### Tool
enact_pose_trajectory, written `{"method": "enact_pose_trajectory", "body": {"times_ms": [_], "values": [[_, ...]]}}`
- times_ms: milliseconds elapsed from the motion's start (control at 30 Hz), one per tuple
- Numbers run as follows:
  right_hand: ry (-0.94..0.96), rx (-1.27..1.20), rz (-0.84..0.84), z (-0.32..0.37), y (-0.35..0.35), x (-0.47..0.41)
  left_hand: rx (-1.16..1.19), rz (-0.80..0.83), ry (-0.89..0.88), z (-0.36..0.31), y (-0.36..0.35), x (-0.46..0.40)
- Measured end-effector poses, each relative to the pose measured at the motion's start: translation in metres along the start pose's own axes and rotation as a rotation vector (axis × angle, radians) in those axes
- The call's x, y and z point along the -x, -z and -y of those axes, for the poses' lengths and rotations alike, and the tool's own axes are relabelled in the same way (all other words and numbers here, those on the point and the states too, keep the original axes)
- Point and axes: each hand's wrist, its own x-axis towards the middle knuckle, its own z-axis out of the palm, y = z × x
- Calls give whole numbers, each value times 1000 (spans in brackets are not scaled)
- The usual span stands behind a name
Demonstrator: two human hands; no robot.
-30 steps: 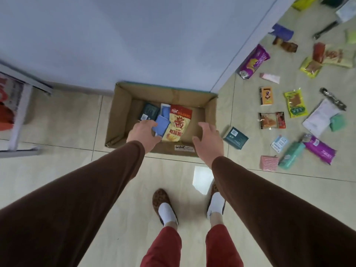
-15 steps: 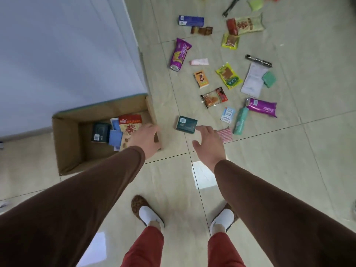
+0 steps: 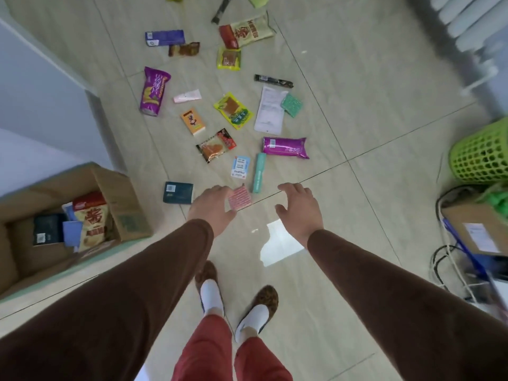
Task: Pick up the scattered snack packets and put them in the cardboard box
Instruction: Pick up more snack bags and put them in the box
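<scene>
Our fingers are spread and hold nothing: the left hand hangs just beside a small pink checked packet, its fingertips at the packet's left edge, and the right hand hovers with fingers wide, a little to the packet's right. We judge that we are between loads, reaching for the next pickup. The next move calls for lowering one hand and pinching a flat packet off the smooth floor, most likely the pink one, or the dark teal packet lying just left of the left hand. Farther out sit a slim mint packet and a purple packet, with many more scattered beyond. The cardboard box stands open at our left (several packets already inside), well apart from both hands.
</scene>
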Motion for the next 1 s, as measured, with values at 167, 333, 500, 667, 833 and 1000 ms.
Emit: {"method": "enact_pose_trajectory", "body": {"times_ms": [167,333,500,667,833,1000], "values": [[-34,-39,-2,-35,43,-53,9,8,17,-47,5,-56],[-44,-33,2,-58,87,-124,26,14,55,-84,24,-129],[-42,-59,0,-82,128,-192,-3,9,60,-130,47,-198],[-5,-92,35,-115,173,-261,21,0,97,-185,63,-263],[39,-83,68,-166,233,-339,80,-23,208,-255,72,-329],[81,-33,104,-206,297,-407,183,-73,280,-325,82,-388]]}}
